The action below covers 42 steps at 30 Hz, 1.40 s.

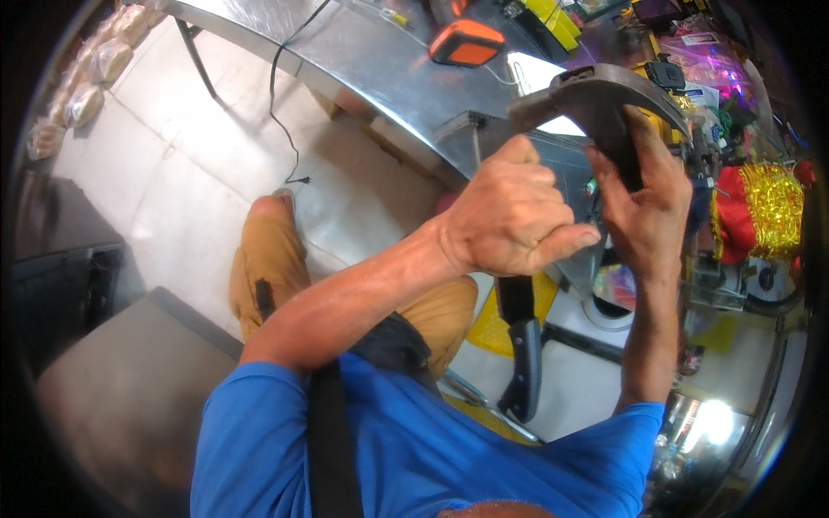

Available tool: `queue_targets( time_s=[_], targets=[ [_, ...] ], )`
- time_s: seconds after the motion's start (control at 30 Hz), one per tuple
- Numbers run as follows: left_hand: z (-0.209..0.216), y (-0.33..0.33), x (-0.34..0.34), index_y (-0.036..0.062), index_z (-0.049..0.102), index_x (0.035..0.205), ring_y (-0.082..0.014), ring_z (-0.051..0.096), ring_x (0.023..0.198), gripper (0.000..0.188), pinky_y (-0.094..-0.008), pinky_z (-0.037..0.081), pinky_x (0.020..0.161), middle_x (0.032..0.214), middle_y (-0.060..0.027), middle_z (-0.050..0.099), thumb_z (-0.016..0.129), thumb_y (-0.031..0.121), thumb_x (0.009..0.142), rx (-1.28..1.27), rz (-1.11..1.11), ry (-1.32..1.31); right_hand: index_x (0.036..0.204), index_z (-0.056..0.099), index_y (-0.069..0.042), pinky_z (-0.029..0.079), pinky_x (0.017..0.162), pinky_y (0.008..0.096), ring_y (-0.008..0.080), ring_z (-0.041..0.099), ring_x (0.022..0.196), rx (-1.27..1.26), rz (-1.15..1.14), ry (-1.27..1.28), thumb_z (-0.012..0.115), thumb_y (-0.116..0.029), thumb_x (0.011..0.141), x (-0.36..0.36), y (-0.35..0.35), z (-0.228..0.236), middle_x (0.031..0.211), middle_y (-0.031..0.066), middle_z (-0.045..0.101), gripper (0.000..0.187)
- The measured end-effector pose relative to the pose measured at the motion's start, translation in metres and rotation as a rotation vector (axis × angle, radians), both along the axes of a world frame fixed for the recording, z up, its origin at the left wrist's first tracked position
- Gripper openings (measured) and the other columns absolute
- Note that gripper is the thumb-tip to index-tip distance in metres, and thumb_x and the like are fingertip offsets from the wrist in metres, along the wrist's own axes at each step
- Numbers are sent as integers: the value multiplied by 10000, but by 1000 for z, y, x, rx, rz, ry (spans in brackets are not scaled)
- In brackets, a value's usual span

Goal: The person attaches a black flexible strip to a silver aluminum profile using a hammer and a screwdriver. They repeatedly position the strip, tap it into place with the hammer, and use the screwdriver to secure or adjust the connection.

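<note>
My right hand (pixel 643 207) grips a dark claw hammer (pixel 604 95) close under its head, thumb on one side and fingers on the other. The hammer head is raised toward the far side. To its left, my left hand (pixel 522 207) is closed in a fist with the thumb stretched out to the right. Whether anything is inside that fist is hidden. Below the fist a large knife (pixel 521 371) shows its black handle and a short piece of dark blade. The rest of its blade disappears behind the left hand.
A metal table (pixel 371 73) runs across the far side, bearing an orange-and-black device (pixel 466 43). Many small goods crowd the right, near a red-and-gold cloth (pixel 756 216). A black cable (pixel 273 95) hangs to the tiled floor (pixel 186 138). A grey box-like surface (pixel 138 371) stands left.
</note>
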<state>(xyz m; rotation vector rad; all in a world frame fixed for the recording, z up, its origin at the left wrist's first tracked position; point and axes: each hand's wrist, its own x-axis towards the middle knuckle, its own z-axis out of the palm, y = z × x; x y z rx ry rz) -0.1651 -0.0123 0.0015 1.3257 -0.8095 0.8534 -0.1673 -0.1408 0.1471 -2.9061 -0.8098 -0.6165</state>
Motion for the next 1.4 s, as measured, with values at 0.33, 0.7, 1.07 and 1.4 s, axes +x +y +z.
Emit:
queue_targets(
  time_s=[0.33, 0.7, 1.07, 1.4],
  targets=[
    [-1, 0, 0, 145, 583, 613, -210, 459, 563, 402, -357, 333, 681, 571, -5, 479, 748, 360, 909, 11, 1, 4, 1220, 652, 17, 500, 852, 284, 114, 597, 921, 423, -324, 259, 706, -152, 976, -10, -45, -12, 1030, 62, 700, 302],
    [-7, -9, -12, 147, 568, 626, -205, 471, 585, 423, -367, 327, 699, 602, -2, 452, 760, 422, 884, 49, 65, -40, 1299, 627, 64, 524, 918, 405, 345, 692, 1017, 257, -395, 542, 734, -223, 921, -20, -110, -123, 1125, 244, 706, 486],
    [-10, -11, -12, 152, 520, 613, -209, 449, 578, 454, -367, 326, 704, 601, 3, 420, 768, 444, 855, 106, 107, -37, 1409, 547, 39, 496, 1002, 371, 243, 630, 1148, 469, -401, 435, 670, -255, 968, -48, -85, -91, 1301, 179, 630, 544],
    [-11, 14, 1, 145, 646, 803, -236, 584, 808, 325, -381, 414, 784, 814, -28, 590, 839, 405, 775, -10, 47, -108, 1443, 491, 31, 517, 641, 269, 102, 611, 697, 617, -518, 1059, 616, -247, 1047, -160, -12, -33, 818, 24, 624, 500]
  ],
)
